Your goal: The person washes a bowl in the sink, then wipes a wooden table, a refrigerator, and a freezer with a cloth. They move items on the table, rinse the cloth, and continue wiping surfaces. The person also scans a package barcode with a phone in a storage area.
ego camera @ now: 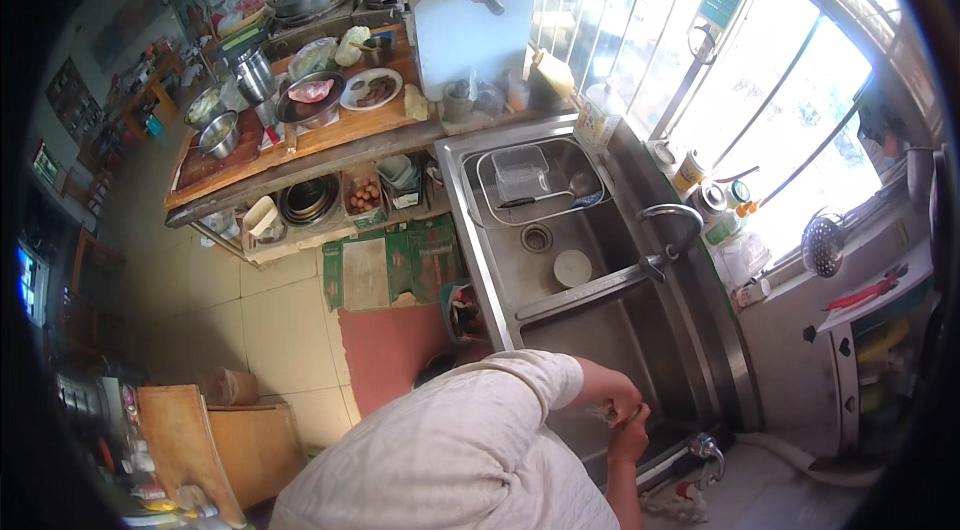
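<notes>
Over the near basin of a stainless steel sink (607, 327), my left hand (619, 404) and my right hand (631, 434) meet, fingers bent and touching. A small pale, blurred patch shows beside my left hand; whether it is water or a held thing cannot be told. The far basin holds a wire rack (484, 177) with a clear plastic container (521, 171) and a black-handled ladle (551, 196). On that basin's floor, near the drain (536, 237), lies a round whitish thing (573, 269). A curved faucet (671, 219) rises at the sink's back edge; another tap (706, 447) is near my right forearm.
A wooden board (337, 125) to the left bears metal bowls (220, 136), a plate of dark pieces (371, 89) and raw meat in a pan (310, 91). Eggs (365, 196) sit on the shelf below. Jars and bottles (691, 170) line the windowsill. A skimmer (823, 245) hangs by the window.
</notes>
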`<state>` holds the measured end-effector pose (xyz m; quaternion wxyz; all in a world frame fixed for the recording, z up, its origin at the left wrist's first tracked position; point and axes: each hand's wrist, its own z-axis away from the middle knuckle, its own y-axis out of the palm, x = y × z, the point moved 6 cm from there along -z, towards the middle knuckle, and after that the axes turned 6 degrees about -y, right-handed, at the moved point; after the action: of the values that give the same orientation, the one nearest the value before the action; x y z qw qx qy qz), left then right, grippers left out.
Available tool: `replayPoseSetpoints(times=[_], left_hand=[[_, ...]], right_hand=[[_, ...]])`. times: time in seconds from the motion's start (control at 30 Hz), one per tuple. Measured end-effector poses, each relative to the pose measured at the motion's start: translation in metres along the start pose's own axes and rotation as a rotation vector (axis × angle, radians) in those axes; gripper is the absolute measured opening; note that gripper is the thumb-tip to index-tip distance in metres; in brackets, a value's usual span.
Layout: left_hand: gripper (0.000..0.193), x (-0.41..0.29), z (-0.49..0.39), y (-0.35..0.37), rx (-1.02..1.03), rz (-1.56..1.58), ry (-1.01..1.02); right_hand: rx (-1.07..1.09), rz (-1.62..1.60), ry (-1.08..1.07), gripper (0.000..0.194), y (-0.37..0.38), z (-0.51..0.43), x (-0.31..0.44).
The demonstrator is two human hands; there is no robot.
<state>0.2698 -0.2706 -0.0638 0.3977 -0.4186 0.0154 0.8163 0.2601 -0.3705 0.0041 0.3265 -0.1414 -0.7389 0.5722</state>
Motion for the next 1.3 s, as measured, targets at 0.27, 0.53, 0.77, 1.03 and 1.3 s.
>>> replayPoseSetpoints(times=[0.27,0.53,0.77,1.03,1.3], left_hand=[[0.087,-0.040,0.080,-0.001,-0.767,-0.352,0.800],[0.019,-0.073,0.090,-0.012,-0.717,-0.867,0.439],[0.013,-0.051,0.066,0.000,-0.572,-0.783,0.150],[0.016,-0.028,0.078,0.001,-0.606,-0.341,0.042],[0.053,-0.015,0.117,-0.049,-0.646,0.283,0.378]], right_hand=[[0.624,-2.383,1.056,0.011,0.019,0.026,0.010],[0.769,-1.536,0.741,0.027,0.016,0.018,-0.003],[0.176,-0.181,-0.060,0.016,0.021,-0.007,-0.007],[0.129,-0.082,-0.087,0.027,0.009,-0.011,0.007],[0.150,-1.041,0.170,0.057,-0.035,-0.035,0.004]])
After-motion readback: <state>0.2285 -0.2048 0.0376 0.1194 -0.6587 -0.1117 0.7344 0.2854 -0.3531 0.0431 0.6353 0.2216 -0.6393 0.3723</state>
